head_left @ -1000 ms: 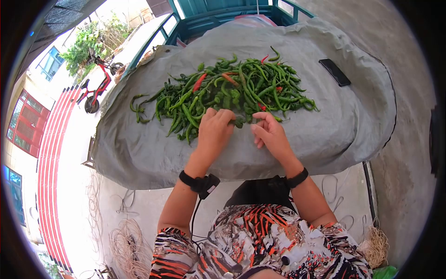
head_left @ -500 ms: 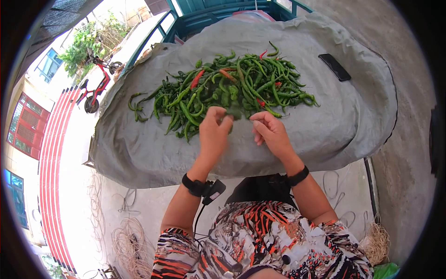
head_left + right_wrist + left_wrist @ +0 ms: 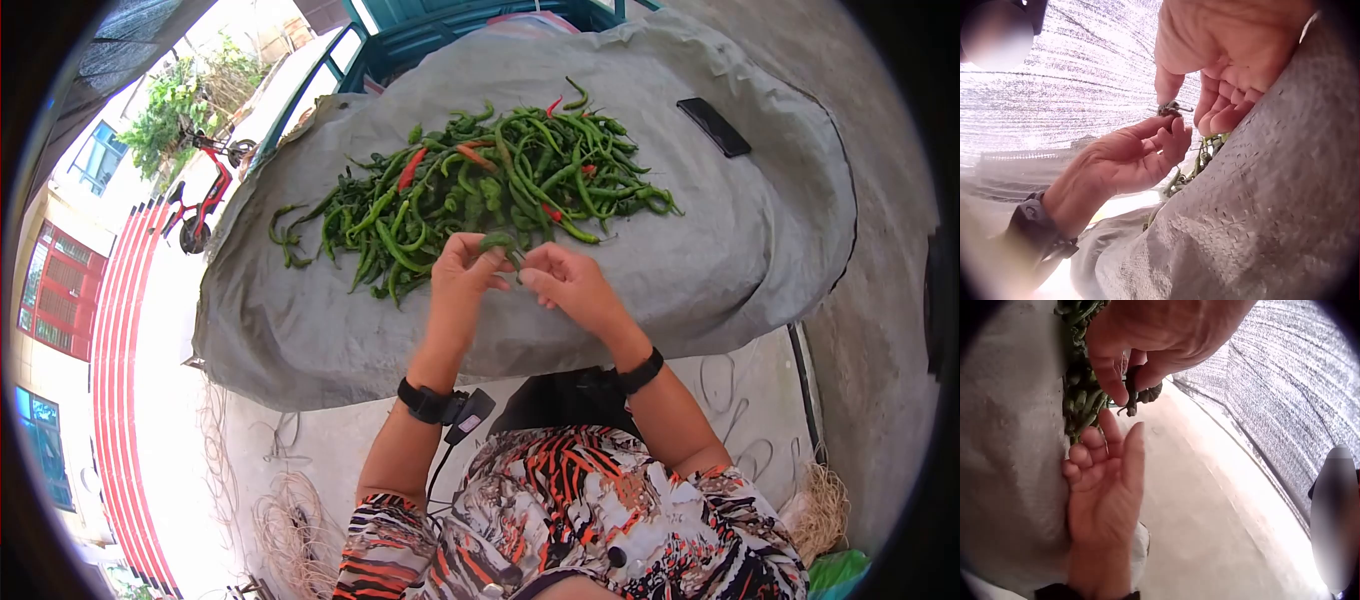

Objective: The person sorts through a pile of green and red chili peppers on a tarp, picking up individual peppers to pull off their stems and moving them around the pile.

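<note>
My left hand (image 3: 460, 283) pinches a dark green chili pepper (image 3: 499, 241) between thumb and fingers, close in front of the pepper pile. The left wrist view shows this pepper (image 3: 1131, 394) pointing down from the fingertips, a thin stem at its lower end. Facing it from the right is my right hand (image 3: 578, 290), its fingertips right at the pepper's stem end. Thumb and forefinger of the right hand (image 3: 1229, 69) stand apart in the right wrist view, the other fingers loosely bent. The pile of long green peppers (image 3: 530, 165) includes a few red ones, such as a red pepper (image 3: 411, 170).
The pile lies on a grey cloth cover (image 3: 300, 330) spread over a teal cart bed (image 3: 430, 40). A black phone (image 3: 713, 127) lies at the cover's right. Several green peppers (image 3: 285, 238) sit apart at the left. A red bike (image 3: 205, 195) stands beyond.
The right hand has moved left, up to the pepper's stem end. In the left hand the pepper has come up into clearer sight above the fingers. The head view has shifted slightly.
</note>
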Available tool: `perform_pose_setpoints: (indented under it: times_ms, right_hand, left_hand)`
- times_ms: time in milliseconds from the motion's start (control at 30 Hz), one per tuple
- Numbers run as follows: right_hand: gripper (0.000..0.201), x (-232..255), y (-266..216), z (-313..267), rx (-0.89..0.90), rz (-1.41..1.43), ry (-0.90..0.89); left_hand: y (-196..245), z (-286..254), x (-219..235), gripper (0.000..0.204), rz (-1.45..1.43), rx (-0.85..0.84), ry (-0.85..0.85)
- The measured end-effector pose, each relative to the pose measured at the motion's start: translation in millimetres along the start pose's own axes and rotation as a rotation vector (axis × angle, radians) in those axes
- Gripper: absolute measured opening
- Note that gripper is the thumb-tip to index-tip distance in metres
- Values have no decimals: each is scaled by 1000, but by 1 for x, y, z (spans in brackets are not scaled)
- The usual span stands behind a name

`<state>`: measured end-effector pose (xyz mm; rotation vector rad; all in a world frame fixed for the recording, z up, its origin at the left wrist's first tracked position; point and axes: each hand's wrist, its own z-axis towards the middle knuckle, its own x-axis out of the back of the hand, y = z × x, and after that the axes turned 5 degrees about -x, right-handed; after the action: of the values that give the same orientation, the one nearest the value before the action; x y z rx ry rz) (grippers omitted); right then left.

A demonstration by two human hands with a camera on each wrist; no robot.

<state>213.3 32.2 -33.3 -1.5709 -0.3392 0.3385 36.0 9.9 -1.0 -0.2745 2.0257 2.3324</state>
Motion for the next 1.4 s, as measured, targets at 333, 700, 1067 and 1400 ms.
perform_pose_setpoints:
  times_ms: [333, 700, 1067, 1400]
  right_hand:
    - [23, 6, 6, -1, 8, 193, -7]
    - [29, 7, 3, -2, 41, 433, 113]
    - [26, 7, 3, -2, 34, 368, 118]
    - [23, 7, 6, -2, 40, 355, 102]
  left_hand:
    - [18, 15, 11, 23, 327, -34, 190]
    - [-21, 34, -3, 21, 1088, -366, -241]
    - [-34, 40, -15, 22, 1147, -316, -1]
    - [-37, 54, -36, 37, 1069, -121, 115]
